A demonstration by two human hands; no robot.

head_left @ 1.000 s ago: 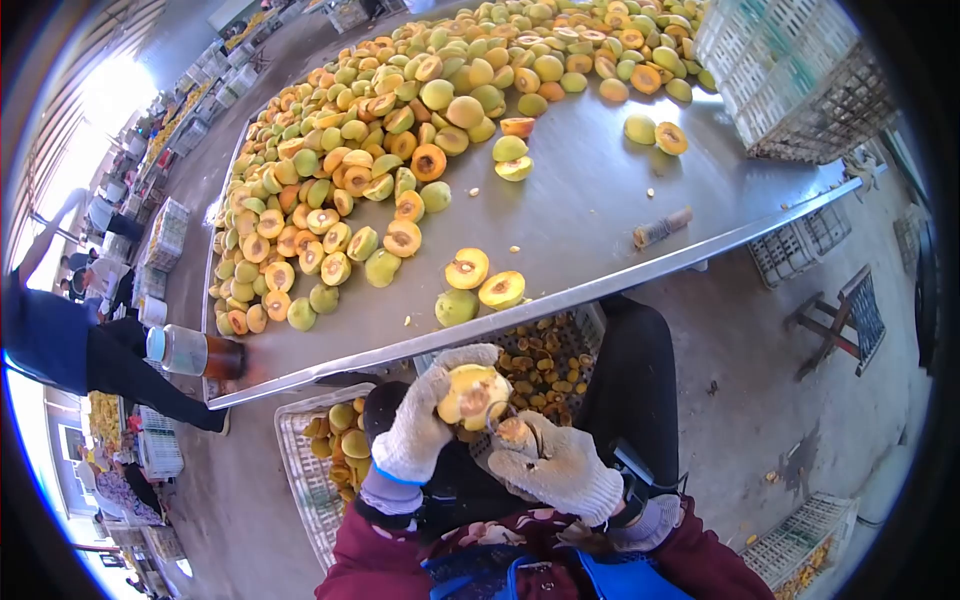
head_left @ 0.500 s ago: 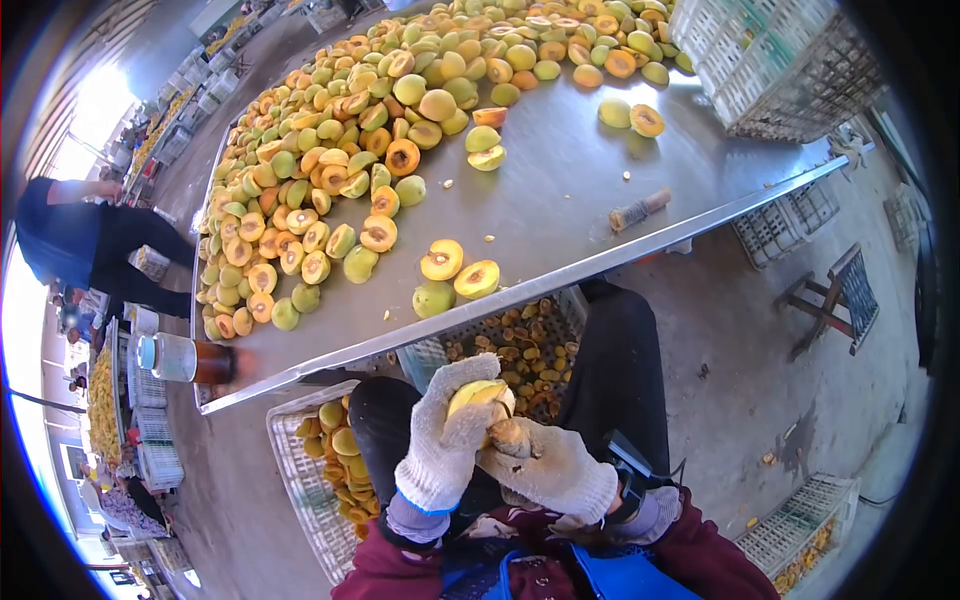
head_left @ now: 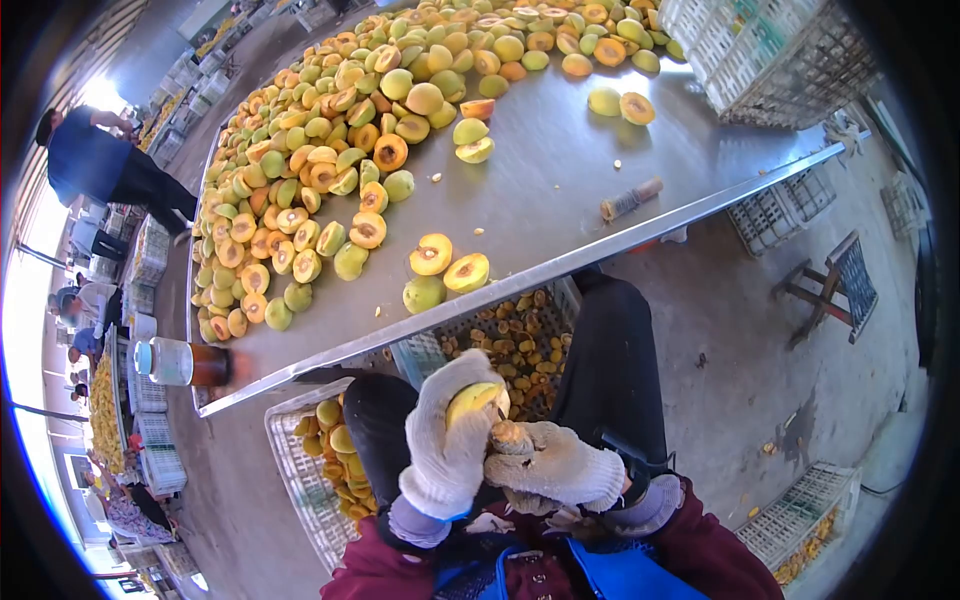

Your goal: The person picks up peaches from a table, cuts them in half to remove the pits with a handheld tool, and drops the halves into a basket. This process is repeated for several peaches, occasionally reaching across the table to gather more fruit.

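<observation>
My left hand (head_left: 450, 430), in a whitish knit glove, is closed around a yellow peach half (head_left: 476, 402) above my lap. Right beside it, my gloved right hand (head_left: 560, 465) is wrapped round a small tool with a brown, rounded handle end (head_left: 512, 437). The tool's working end is against or close to the fruit and mostly hidden. On the metal table (head_left: 540, 200) in front lie several cut peach halves (head_left: 431, 254) near the edge, with a big heap of peaches (head_left: 330, 150) behind them.
Below the table edge sits a crate of small brown pieces (head_left: 520, 340); a white crate of peach halves (head_left: 300, 490) stands left of my knee. A jar of dark liquid (head_left: 185, 362), a wrapped handle (head_left: 632, 200) and a large crate (head_left: 770, 60) are on the table. A stool (head_left: 835, 290) stands right.
My view has shifted slightly. Both hands stay together at the peach half, with the left hand turned a little around it. The standing person at the left appears more upright.
</observation>
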